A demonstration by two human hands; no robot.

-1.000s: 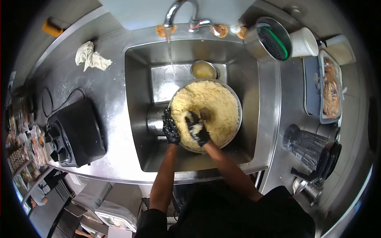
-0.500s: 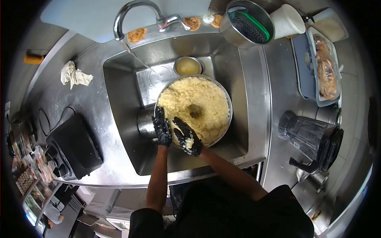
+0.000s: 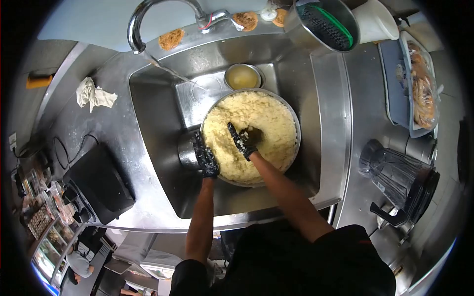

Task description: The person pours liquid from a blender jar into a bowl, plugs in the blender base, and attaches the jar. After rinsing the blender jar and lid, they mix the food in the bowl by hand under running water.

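Note:
A large round pan of pale yellow, crumbly mash [image 3: 271,113] sits in the metal sink [image 3: 163,103], with a dark hollow near its middle. My left hand [image 3: 206,157], in a black glove with bits of mash on it, rests at the pan's left rim with its fingers extended. Over the mash, beside the hollow, is my right hand [image 3: 241,143], also gloved, thumb and fingers apart and crumbs on it. A small bowl of yellowish liquid [image 3: 242,77] stands behind the pan. Water runs from the faucet [image 3: 136,32] into the sink.
Left of the sink lie a white cloth [image 3: 95,94] and a black appliance [image 3: 98,182]. On the right are a blender jar [image 3: 397,172], a tray with bagged food [image 3: 422,91] and a metal pot with a brush [image 3: 326,24]. Another person [image 3: 79,264] is at far lower left.
My right hand has moved right and up, away from my left hand, to the hollow. The hollow looks wider. The whole view has shifted slightly.

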